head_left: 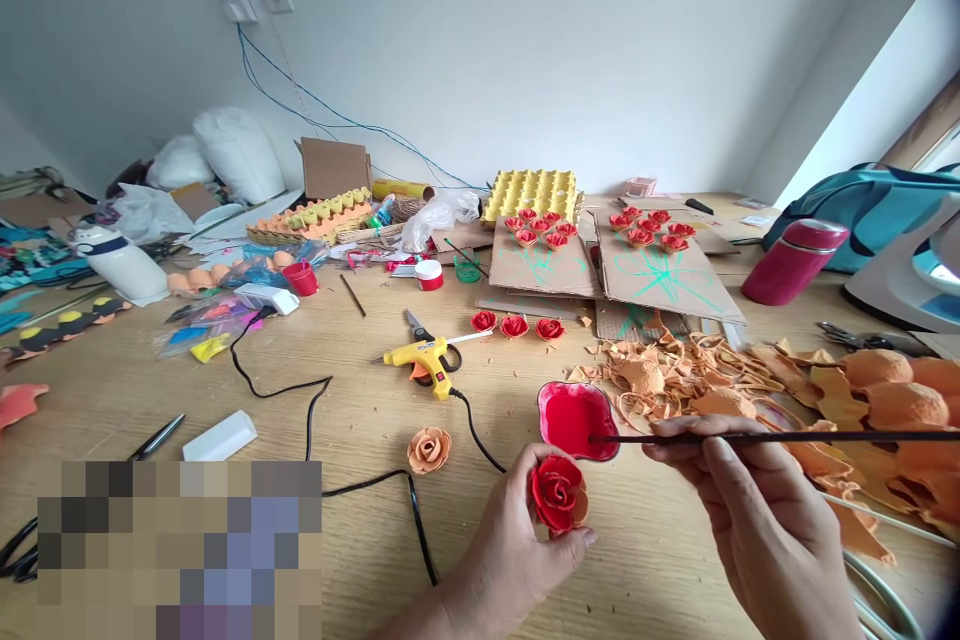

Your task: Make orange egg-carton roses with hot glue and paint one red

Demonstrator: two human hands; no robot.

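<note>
My left hand (517, 540) is closed around an egg-carton rose (559, 492), mostly painted red, with some bare orange on its lower right petals. In my right hand (757, 510) is a thin dark paintbrush (720, 437), gripped between thumb and fingers and lying nearly level. The brush tip reaches into a shallow dish of red paint (570, 415), just beyond the rose. An unpainted orange rose (429, 450) lies on the table to the left. Behind the dish, three red roses (514, 326) sit in a row.
A yellow glue gun (424, 360) rests over scissors, its black cord running toward me. Orange carton scraps (652, 375) pile up at right. Cardboard sheets (660, 270) carry several red flowers. A red bottle (795, 260) stands at right, a white bottle (120, 260) at far left.
</note>
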